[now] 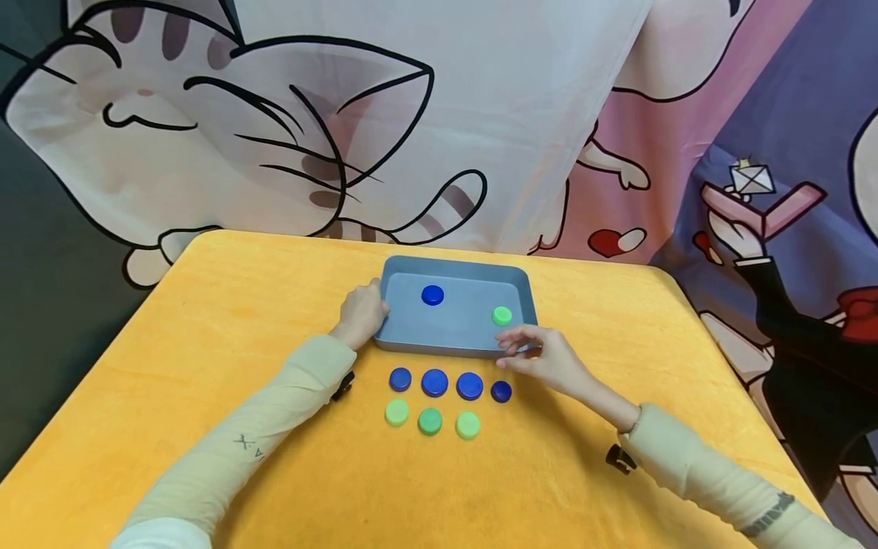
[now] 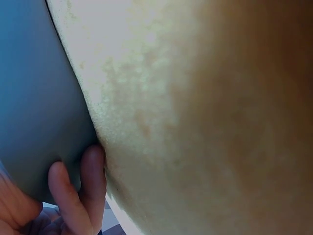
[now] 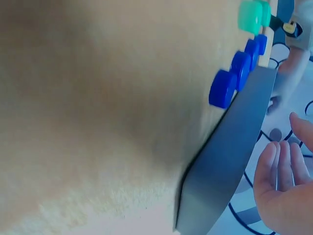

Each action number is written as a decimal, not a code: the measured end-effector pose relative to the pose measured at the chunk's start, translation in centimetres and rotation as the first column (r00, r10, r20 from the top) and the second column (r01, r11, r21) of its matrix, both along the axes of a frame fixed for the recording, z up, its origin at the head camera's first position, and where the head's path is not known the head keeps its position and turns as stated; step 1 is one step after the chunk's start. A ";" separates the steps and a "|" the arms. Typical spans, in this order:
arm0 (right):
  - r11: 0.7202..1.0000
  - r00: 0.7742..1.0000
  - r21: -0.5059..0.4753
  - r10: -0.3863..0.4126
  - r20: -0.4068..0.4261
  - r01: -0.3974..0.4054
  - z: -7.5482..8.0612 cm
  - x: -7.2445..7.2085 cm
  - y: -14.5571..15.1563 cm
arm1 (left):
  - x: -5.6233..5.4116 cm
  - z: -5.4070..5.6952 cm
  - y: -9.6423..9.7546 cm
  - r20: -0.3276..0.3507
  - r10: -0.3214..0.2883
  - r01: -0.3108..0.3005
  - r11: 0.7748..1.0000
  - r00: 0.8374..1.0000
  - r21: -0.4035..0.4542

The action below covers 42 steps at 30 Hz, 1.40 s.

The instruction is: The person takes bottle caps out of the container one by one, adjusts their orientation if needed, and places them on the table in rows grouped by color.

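Note:
A grey-blue rectangular tray lies on the table with one blue bottle cap and one light green cap inside. My left hand grips the tray's left side; in the left wrist view its fingertips press on the outer wall near a corner. Over the tray's front right edge hovers my right hand, fingers loosely bent and nothing seen between them. In front of the tray stands a row of blue caps, and nearer me a row of green caps.
A yellow cloth covers the table under everything. Behind its far edge hangs a curtain printed with cartoon cats. The rightmost blue cap sits just below my right hand.

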State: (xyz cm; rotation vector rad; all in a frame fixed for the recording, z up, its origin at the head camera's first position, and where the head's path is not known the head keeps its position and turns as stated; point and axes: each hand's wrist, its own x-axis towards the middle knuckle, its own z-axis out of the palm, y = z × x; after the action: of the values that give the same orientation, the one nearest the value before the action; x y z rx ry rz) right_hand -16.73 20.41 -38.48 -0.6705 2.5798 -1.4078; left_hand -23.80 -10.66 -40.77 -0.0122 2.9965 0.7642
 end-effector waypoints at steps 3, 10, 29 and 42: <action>1.000 1.000 -0.012 -0.021 -0.002 0.021 0.0 -0.9 0.2 | -0.1 0.0 0.1 0.008 0.004 -0.004 1.000 1.000 0.002; 0.998 0.998 -0.010 -0.063 -0.002 0.063 -0.7 -3.3 1.0 | -0.2 0.1 0.1 0.016 0.007 -0.007 1.000 1.000 0.000; 0.993 0.989 0.113 -0.014 -0.144 0.030 -1.7 -7.3 0.7 | -0.1 0.2 0.0 0.011 0.001 -0.001 1.000 1.000 0.009; 0.966 0.995 0.258 0.051 -0.088 -0.027 -1.9 -9.7 0.5 | -0.1 0.0 0.1 -0.007 -0.007 0.007 1.000 1.000 0.000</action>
State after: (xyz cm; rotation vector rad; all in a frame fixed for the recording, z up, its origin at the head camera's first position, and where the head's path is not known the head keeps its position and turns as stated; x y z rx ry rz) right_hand -26.47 20.90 -40.34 -0.7576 2.7375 -1.0273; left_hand -23.94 -10.57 -40.78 0.0004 3.0017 0.7651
